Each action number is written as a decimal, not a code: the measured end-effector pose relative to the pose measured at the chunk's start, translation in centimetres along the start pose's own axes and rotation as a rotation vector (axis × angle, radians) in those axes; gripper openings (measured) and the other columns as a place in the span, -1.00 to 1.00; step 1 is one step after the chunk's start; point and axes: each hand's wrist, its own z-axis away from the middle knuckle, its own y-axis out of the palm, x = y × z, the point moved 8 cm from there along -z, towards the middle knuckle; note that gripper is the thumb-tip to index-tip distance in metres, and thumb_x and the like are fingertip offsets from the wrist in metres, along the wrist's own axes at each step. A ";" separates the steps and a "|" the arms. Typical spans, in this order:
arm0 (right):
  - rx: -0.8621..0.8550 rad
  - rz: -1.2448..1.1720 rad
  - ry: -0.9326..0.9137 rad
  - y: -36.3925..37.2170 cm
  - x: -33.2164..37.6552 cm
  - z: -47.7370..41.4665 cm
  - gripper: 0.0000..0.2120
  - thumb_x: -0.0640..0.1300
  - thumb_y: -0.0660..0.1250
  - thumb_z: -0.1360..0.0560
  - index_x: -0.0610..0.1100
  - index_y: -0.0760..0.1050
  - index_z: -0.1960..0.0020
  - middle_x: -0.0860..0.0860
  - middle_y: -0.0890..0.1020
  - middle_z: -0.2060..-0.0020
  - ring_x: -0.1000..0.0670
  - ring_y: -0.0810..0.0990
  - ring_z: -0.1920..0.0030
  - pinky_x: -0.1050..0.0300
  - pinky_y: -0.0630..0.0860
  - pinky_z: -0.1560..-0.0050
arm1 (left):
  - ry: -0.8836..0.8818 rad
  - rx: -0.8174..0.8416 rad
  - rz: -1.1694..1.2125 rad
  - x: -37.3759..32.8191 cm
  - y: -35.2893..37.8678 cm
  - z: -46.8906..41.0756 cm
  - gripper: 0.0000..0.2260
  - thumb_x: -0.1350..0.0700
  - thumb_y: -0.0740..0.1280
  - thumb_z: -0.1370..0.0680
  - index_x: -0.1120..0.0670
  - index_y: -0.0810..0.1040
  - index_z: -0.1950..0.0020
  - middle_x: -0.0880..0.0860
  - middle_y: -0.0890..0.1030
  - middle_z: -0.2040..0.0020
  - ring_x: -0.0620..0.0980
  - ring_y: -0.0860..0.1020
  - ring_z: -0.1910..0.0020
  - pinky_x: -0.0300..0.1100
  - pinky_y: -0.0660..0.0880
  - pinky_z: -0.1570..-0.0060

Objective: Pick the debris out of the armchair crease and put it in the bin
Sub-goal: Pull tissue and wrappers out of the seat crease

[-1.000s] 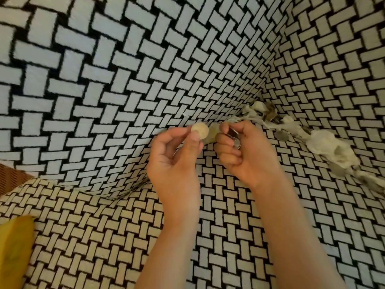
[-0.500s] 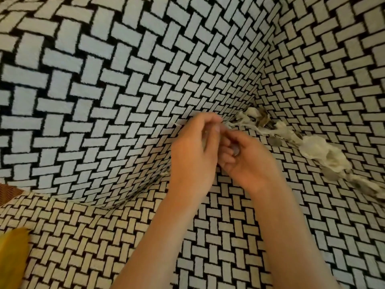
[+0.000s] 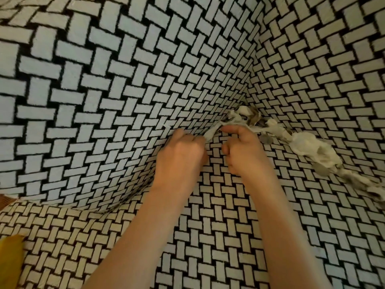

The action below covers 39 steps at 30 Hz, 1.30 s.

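Note:
The armchair (image 3: 104, 101) is covered in black-and-white woven fabric. Its crease runs from the middle to the right edge. Debris (image 3: 306, 147) fills the crease: white tissue scraps and several grey coins (image 3: 321, 171). My left hand (image 3: 181, 155) is a fist at the crease, its fingers pinching the near end of a white paper strip (image 3: 210, 133). Just to the right, my right hand (image 3: 243, 151) has its thumb stretched out to the strip. Its other fingers curl inward and hide what they hold. No bin is in view.
A yellow object (image 3: 10, 261) lies at the bottom left on the seat cushion (image 3: 218, 236). A brown patch (image 3: 4, 200) shows at the left edge beyond the chair. The backrest and right arm close in around the crease.
My left hand held up a pale round disc, met my right hand, then dropped to the crease. Both hands moved forward to the paper strip. The disc is out of sight.

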 end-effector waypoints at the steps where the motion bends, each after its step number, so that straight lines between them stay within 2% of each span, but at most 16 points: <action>1: 0.008 -0.007 0.005 0.0 0.0 0.0 -0.71 -0.29 0.02 -0.57 0.04 0.36 -0.08 0.02 0.43 0.37 0.11 0.31 0.50 0.34 0.20 0.64 | -0.006 -0.005 -0.023 0.1 -0.1 0.0 -0.78 0.23 0.59 -0.20 0.15 0.60 0.26 0.03 0.54 0.47 0.04 0.57 0.38 -0.26 0.38 0.65; 4: 0.068 -0.125 0.031 0.1 0.1 0.2 -0.70 -0.33 0.02 -0.57 -0.03 0.41 -0.13 0.02 0.43 0.41 0.19 0.31 0.59 0.36 0.19 0.66 | -0.004 -0.005 -0.107 0.3 -0.3 -0.1 -0.67 0.17 0.59 -0.20 0.09 0.59 0.11 0.00 0.52 0.48 -0.02 0.50 0.56 -0.31 0.32 0.66; 6: 0.125 -0.352 0.089 0.3 0.1 0.3 -0.73 -0.32 0.02 -0.60 -0.12 0.46 -0.11 0.00 0.40 0.42 0.19 0.25 0.64 0.36 0.14 0.68 | 0.003 0.013 -0.164 0.1 -0.1 -0.8 -0.68 0.13 0.59 -0.19 0.07 0.60 0.12 -0.02 0.49 0.54 -0.03 0.45 0.66 -0.35 0.24 0.66; 8: 0.154 -0.654 0.162 0.3 -0.2 0.3 -0.73 -0.33 0.03 -0.58 -0.18 0.48 -0.06 0.00 0.39 0.43 0.16 0.24 0.60 0.36 0.13 0.67 | 0.011 0.024 -0.179 -0.5 -0.4 -2.0 -0.70 0.13 0.60 -0.20 0.07 0.60 0.14 -0.02 0.50 0.55 -0.01 0.45 0.67 -0.36 0.20 0.64; 9: 0.160 -0.786 0.193 0.3 -0.2 0.2 -0.74 -0.35 0.03 -0.57 -0.19 0.48 -0.04 0.00 0.40 0.43 0.15 0.26 0.58 0.36 0.15 0.65 | 0.032 0.035 -0.183 -1.1 -0.4 -2.5 -0.73 0.14 0.57 -0.26 0.07 0.60 0.10 -0.01 0.55 0.47 0.01 0.51 0.61 -0.32 0.23 0.62; 10: 0.163 -0.895 0.218 0.3 -0.3 0.1 -0.74 -0.35 0.03 -0.55 -0.20 0.48 -0.03 0.00 0.42 0.41 0.14 0.29 0.55 0.36 0.19 0.63 | 0.070 0.062 -0.176 -1.8 -0.1 -3.1 -0.77 0.14 0.49 -0.37 0.08 0.58 0.00 0.03 0.61 0.32 0.04 0.59 0.46 -0.26 0.31 0.56; 12: 0.155 -1.050 0.251 0.3 -0.5 0.0 -0.74 -0.36 0.04 -0.53 -0.22 0.49 -0.02 -0.03 0.48 0.37 0.11 0.37 0.47 0.35 0.31 0.58 | 0.078 0.149 -0.156 -2.8 1.5 -4.3 -0.77 0.13 0.22 -0.58 0.06 0.45 -0.23 0.07 0.58 -0.04 0.11 0.61 0.07 -0.13 0.39 0.31; 14: 0.140 -1.139 0.262 0.2 -0.5 0.0 -0.74 -0.36 0.04 -0.54 -0.24 0.50 0.00 -0.06 0.53 0.32 0.09 0.42 0.39 0.34 0.41 0.50 | 0.007 0.251 -0.139 -2.7 3.1 -5.2 -0.74 0.17 0.11 -0.62 0.07 0.40 -0.29 0.09 0.53 -0.13 0.12 0.55 -0.07 -0.13 0.35 0.20; 20: 0.111 -1.264 0.253 -0.3 -0.4 -0.1 -0.73 -0.36 0.03 -0.54 -0.28 0.51 0.04 -0.13 0.55 0.23 0.05 0.49 0.27 0.33 0.51 0.37 | -0.108 0.430 -0.211 -2.3 5.0 -7.0 -0.76 0.23 0.14 -0.61 0.14 0.44 -0.25 0.14 0.50 -0.18 0.12 0.48 -0.17 -0.11 0.38 0.11; 23: 0.113 -1.296 0.257 -0.3 -0.2 -0.1 -0.73 -0.37 0.03 -0.55 -0.28 0.52 0.04 -0.13 0.55 0.22 0.05 0.49 0.26 0.33 0.52 0.36 | -0.047 0.464 -0.251 -3.1 4.6 -7.2 -0.76 0.24 0.12 -0.61 0.17 0.43 -0.25 0.15 0.48 -0.21 0.13 0.46 -0.22 -0.10 0.43 0.02; 26: 0.109 -1.323 0.253 -0.5 -0.2 -0.1 -0.74 -0.38 0.04 -0.54 -0.30 0.52 0.03 -0.14 0.57 0.18 0.02 0.54 0.19 0.30 0.58 0.31 | 0.007 0.486 -0.317 -3.3 4.8 -6.7 -0.74 0.23 0.07 -0.63 0.16 0.42 -0.27 0.14 0.50 -0.20 0.13 0.47 -0.21 -0.11 0.41 0.10; 28: 0.120 -1.325 0.247 -0.4 -0.2 -0.1 -0.74 -0.38 0.04 -0.55 -0.30 0.51 0.03 -0.17 0.58 0.13 -0.02 0.56 0.10 0.22 0.60 0.19 | 0.035 0.492 -0.351 -3.3 4.8 -6.3 -0.73 0.23 0.05 -0.63 0.17 0.36 -0.31 0.13 0.50 -0.20 0.12 0.48 -0.19 -0.13 0.37 0.15; 31: 0.136 -1.318 0.240 -0.3 -0.1 0.0 -0.74 -0.37 0.02 -0.56 -0.30 0.49 0.02 -0.19 0.58 0.04 -0.06 0.56 0.02 0.12 0.55 0.05 | 0.051 0.507 -0.363 -3.1 4.6 -5.9 -0.73 0.25 0.06 -0.62 0.19 0.29 -0.33 0.15 0.49 -0.22 0.11 0.48 -0.19 -0.10 0.43 0.07; 36: 0.149 -1.302 0.215 -0.3 0.1 -0.2 -0.74 -0.37 0.00 -0.56 -0.30 0.46 -0.01 -0.19 0.56 0.02 -0.06 0.55 0.00 0.07 0.51 0.00 | 0.083 0.485 -0.330 -2.9 3.9 -5.4 -0.71 0.30 0.11 -0.60 0.23 0.29 -0.33 0.17 0.52 -0.16 0.13 0.53 -0.11 -0.13 0.39 0.19; 39: 0.114 -1.291 0.202 -0.3 0.0 -0.2 -0.76 -0.36 0.03 -0.56 -0.32 0.47 -0.03 -0.18 0.58 0.05 -0.05 0.56 0.03 0.07 0.50 -0.09 | -0.025 0.311 -0.098 -1.1 2.0 -4.4 -0.78 0.20 0.16 -0.61 0.19 0.37 -0.25 0.17 0.58 -0.01 0.15 0.57 0.05 -0.09 0.43 0.25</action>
